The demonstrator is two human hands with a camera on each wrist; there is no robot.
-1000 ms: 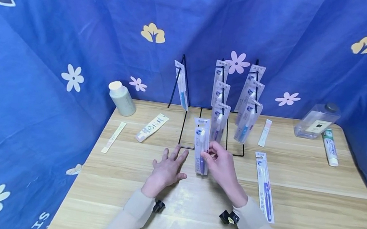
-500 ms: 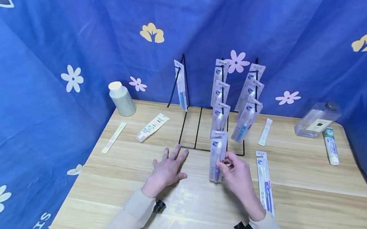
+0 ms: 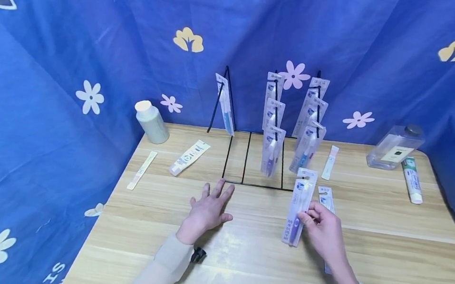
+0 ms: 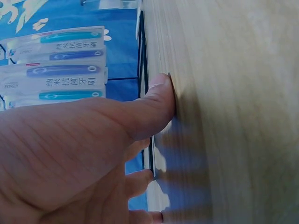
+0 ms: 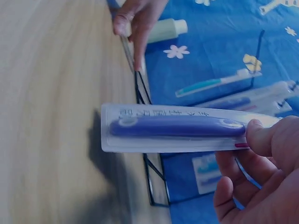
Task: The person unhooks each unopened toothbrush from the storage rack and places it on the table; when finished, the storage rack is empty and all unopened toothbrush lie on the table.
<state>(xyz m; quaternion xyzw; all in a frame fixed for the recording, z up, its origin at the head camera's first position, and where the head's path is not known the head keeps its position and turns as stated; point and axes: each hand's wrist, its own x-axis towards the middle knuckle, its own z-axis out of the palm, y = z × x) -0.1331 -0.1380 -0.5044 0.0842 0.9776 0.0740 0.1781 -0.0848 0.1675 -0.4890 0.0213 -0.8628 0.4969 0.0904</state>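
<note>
Right hand (image 3: 325, 229): fingers pinch clear-packed purple-handled toothbrush (image 3: 298, 210); hand part-hides flat clear pack (image 3: 326, 200) on pale-wood bench (image 3: 235, 277). Left hand (image 3: 206, 210) spread beside black wire rack (image 3: 260, 186).

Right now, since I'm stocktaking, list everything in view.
Table: one, light wood, centre
Rack: one, black, table's back
Hung toothbrushes: seven visible, blue or purple, on rack
Held toothbrush: one, purple, in right grip
Loose toothbrush: one, pale, partly behind right grip
Opaque bottle: one, greenish, back left
Clear bottle: one, colourless, back right
Toothpaste: one, green and white, far right
Packet: one, white, left of rack
Sachets: two, pale, either side of rack
Cloth: one, blue, behind table
Cameras: two, black, at wrists
Sleeves: two, whitish, on arms
Left grip: one, spread on table
Right grip: one, pinching held toothbrush
</note>
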